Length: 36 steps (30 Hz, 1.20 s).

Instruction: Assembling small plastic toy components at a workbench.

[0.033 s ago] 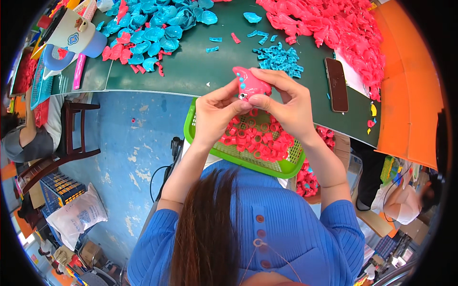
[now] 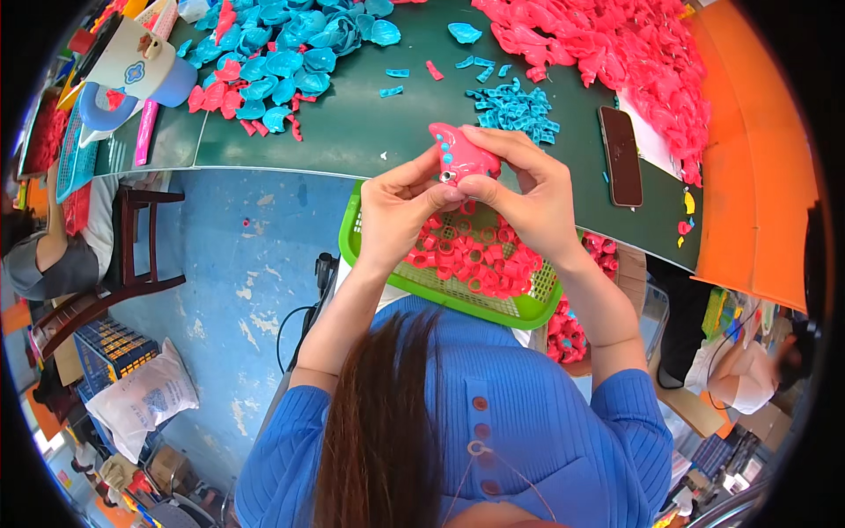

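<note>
Dark green tabletop (image 2: pixel 370 132) carried blue plastic shells (image 2: pixel 290 53) at 11 o'clock, a black phone (image 2: pixel 620 156) at 2 o'clock. Left hand (image 2: pixel 400 207) fingers closed on the pink plastic piece (image 2: pixel 462 157); right hand (image 2: pixel 528 189) fingers pinched it likewise, above the green basket (image 2: pixel 458 304) of pink rings (image 2: pixel 475 255).

The pink plastic piece (image 2: pixel 460 155) is partly covered — the fingers of the left hand (image 2: pixel 400 211) and right hand (image 2: pixel 528 198) hide its lower body. The green basket (image 2: pixel 440 295) is overlapped by both wrists; its near-right contents are obscured. The red parts pile (image 2: pixel 607 44) is cut off at the top edge. A seated person (image 2: pixel 53 246) at left is truncated by the fisheye rim — detail indistinct.
</note>
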Each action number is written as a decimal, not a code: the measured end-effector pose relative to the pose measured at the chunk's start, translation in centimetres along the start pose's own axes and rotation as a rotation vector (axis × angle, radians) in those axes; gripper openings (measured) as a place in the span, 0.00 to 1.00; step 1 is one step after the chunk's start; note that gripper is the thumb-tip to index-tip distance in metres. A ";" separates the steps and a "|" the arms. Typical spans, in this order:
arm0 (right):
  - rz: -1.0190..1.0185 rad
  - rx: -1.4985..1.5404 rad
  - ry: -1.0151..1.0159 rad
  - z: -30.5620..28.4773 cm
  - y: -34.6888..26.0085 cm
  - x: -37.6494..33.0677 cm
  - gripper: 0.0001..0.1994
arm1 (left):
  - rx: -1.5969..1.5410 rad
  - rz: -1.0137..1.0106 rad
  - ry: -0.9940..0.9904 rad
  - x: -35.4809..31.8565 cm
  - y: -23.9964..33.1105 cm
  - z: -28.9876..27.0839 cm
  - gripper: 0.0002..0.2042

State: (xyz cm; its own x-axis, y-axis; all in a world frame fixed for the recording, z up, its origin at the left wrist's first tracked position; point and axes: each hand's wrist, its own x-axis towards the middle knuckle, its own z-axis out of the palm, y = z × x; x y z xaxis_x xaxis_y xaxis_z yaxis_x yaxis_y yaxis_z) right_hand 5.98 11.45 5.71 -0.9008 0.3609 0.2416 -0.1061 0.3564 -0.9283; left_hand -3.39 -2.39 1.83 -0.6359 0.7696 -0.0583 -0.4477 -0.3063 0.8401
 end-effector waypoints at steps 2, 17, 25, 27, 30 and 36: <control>-0.033 0.019 0.029 0.2 0.3 -0.2 0.23 | 0.005 0.016 0.004 0.0 0.0 0.4 0.23; -0.124 -0.160 -0.189 -2.1 -1.3 -0.2 0.31 | -0.105 -0.219 -0.182 0.7 0.2 -1.5 0.20; -0.101 -0.217 -0.077 -2.0 -1.4 -0.2 0.32 | 0.033 -0.023 -0.142 -0.6 1.2 1.3 0.34; -0.089 -0.223 -0.062 -1.7 -1.4 -0.3 0.32 | 0.148 0.061 -0.092 -0.4 0.7 0.9 0.34; -0.070 -0.188 -0.018 -1.3 -1.2 -0.4 0.32 | 0.301 0.183 -0.037 -0.5 0.6 1.1 0.34; -0.121 -0.245 0.025 -0.7 -1.3 -0.9 0.32 | 0.426 0.236 -0.044 -0.6 0.6 0.8 0.33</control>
State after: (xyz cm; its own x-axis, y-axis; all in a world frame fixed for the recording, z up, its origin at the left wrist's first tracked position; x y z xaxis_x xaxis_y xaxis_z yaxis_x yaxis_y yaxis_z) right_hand 7.22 11.27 6.89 -0.8768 0.3230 0.3563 -0.1047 0.5950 -0.7969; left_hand -2.81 -2.56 2.79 -0.6577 0.7326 0.1752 0.0085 -0.2254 0.9742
